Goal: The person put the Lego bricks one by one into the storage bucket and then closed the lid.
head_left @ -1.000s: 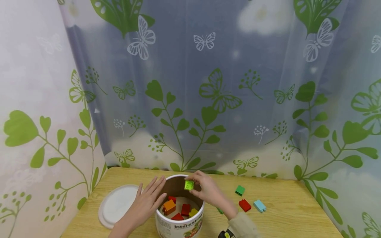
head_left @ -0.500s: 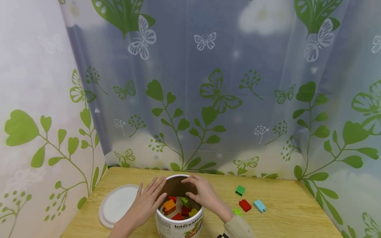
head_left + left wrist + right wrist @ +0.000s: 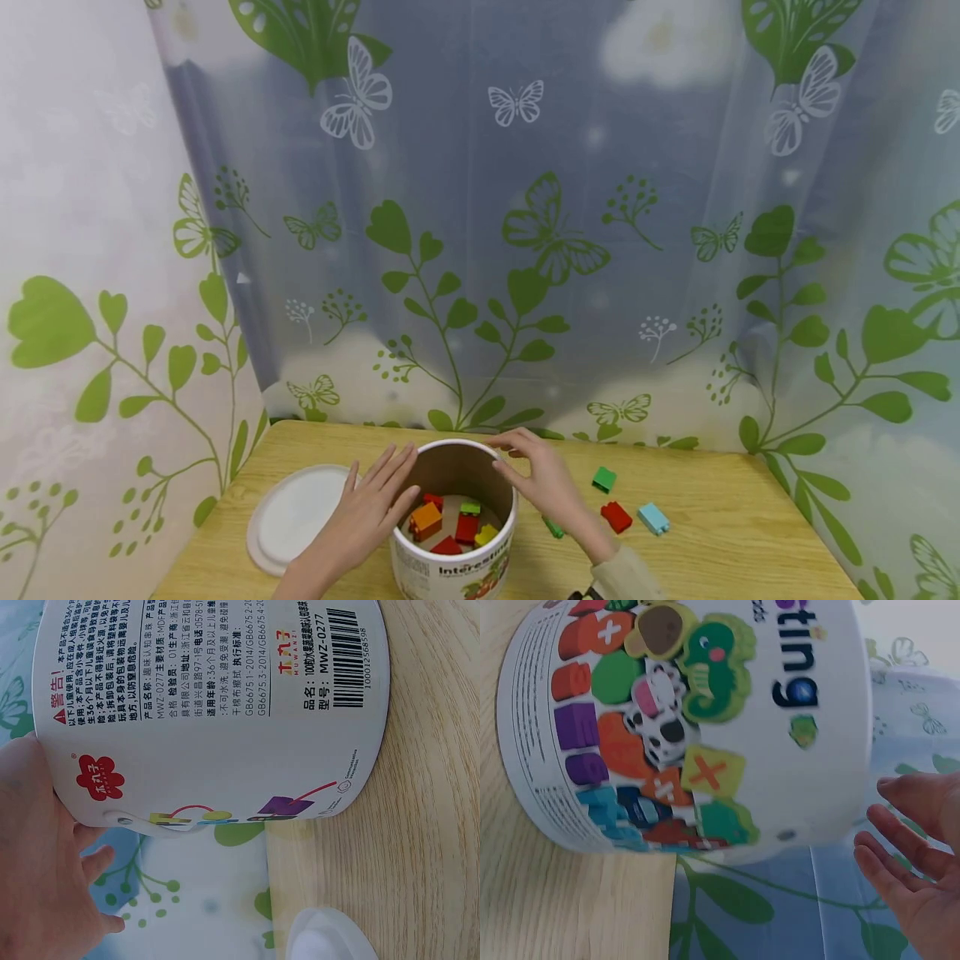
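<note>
A white round bucket (image 3: 417,575) with printed sides stands upright in the head view. Inside it lie a lime-green toy brick (image 3: 470,507), an orange brick (image 3: 426,522), a yellow brick (image 3: 486,534) and several red bricks (image 3: 467,528). My left hand (image 3: 367,512) rests on the bucket's left rim, fingers straight and spread. Just past the right rim is my right hand (image 3: 543,479), holding nothing, its fingers loosely bent. The right wrist view shows these fingers (image 3: 900,862) beside the bucket's mouth. Printed text and a barcode cover the bucket side (image 3: 187,765) in the left wrist view.
On the wooden table (image 3: 712,550), right of the bucket, lie a green brick (image 3: 603,479), a red brick (image 3: 617,517) and a light-blue brick (image 3: 653,518). Another green piece (image 3: 553,527) is partly behind my right arm. A white lid (image 3: 300,517) lies left. A patterned curtain (image 3: 480,333) hangs behind.
My right hand has let go of the lime-green brick, which dropped into the bucket. The hand has since moved out to the right, over the rim. My left hand has stayed put.
</note>
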Demonstrator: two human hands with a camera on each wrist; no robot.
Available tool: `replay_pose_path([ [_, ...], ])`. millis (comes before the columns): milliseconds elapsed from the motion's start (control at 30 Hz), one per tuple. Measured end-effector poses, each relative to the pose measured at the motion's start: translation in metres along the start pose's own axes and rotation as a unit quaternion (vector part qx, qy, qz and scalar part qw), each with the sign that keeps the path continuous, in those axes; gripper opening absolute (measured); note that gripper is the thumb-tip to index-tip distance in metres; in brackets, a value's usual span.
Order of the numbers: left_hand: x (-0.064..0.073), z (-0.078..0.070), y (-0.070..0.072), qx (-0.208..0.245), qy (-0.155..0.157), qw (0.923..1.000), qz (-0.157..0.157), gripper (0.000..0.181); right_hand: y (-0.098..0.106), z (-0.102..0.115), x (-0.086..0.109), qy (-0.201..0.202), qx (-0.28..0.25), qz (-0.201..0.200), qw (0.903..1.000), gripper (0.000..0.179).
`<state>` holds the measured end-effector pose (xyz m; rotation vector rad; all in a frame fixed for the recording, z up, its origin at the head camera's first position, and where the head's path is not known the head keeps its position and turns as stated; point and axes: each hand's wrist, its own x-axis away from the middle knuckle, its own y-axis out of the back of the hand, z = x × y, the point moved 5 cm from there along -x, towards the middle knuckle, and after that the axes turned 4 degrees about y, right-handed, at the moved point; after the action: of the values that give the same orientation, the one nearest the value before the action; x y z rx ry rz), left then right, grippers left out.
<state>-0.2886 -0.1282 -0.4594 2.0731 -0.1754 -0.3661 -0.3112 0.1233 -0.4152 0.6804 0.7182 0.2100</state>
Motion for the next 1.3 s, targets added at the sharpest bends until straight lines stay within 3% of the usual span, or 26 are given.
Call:
replay_pose_path([
  [367,-0.002,0.003,-0.001,-0.004,0.004,1.0000,0.005,0.064,0.033,-0.028,0.018,-0.054,0.001,-0.038,0.9978,0.035],
  [600,-0.001,0.000,0.003,0.002,-0.005,1.0000,-0.001,0.062,0.043,-0.059,0.040,-0.099,0.037,-0.046,0.9933,0.035],
  [867,-0.002,0.000,0.002,-0.001,-0.007,1.0000,-0.003,0.062,0.044,-0.088,0.070,-0.159,0.045,-0.023,0.9859,0.035],
  [1300,-0.001,0.001,-0.002,-0.001,-0.004,1.0000,-0.003,0.062,0.036,-0.119,0.112,-0.160,0.074,0.082,0.9809,0.036],
])
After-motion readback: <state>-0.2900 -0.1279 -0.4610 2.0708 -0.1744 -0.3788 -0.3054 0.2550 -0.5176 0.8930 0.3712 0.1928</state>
